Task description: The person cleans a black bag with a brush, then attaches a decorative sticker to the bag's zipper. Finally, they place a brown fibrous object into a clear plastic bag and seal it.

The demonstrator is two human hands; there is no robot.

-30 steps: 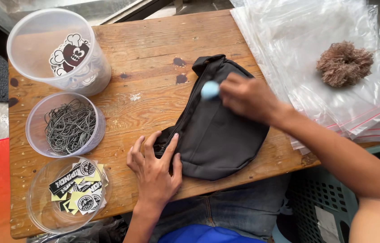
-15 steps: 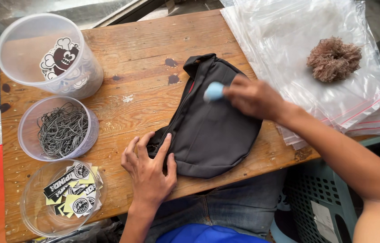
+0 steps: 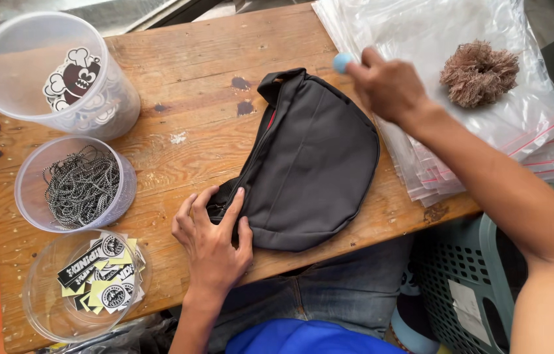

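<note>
a wooden table (image 3: 191, 85) carries everything, its near edge running above the person's lap. a stack of clear zip bags (image 3: 421, 39) covers the far right corner and hangs over the right edge, with a brown fuzzy scrunchie-like tuft (image 3: 479, 72) lying on top. in the middle lies a black waist bag (image 3: 309, 164), flat on its side, its strap end toward the far edge and its rounded bottom close to the near edge. along the left edge stand three clear plastic tubs: the tallest one (image 3: 1, 85) at the far left corner with a cartoon sticker on it, a middle tub (image 3: 31, 196) filled with ball chains (image 3: 83, 187), and a shallow tub (image 3: 47, 308) of printed stickers (image 3: 100, 275) at the near left corner.

the left hand (image 3: 214, 239) lies open and flat, fingers spread, pressing the bag's near left end where the zipper sits. the right hand (image 3: 388, 85) is closed around a small light-blue object (image 3: 342, 62), held above the bag's far right edge, over the zip bags; what the object is cannot be told.

judging from this, the work goes best if the left hand pins the fabric taut while the right passes the blue piece over the bag in even strokes.
</note>
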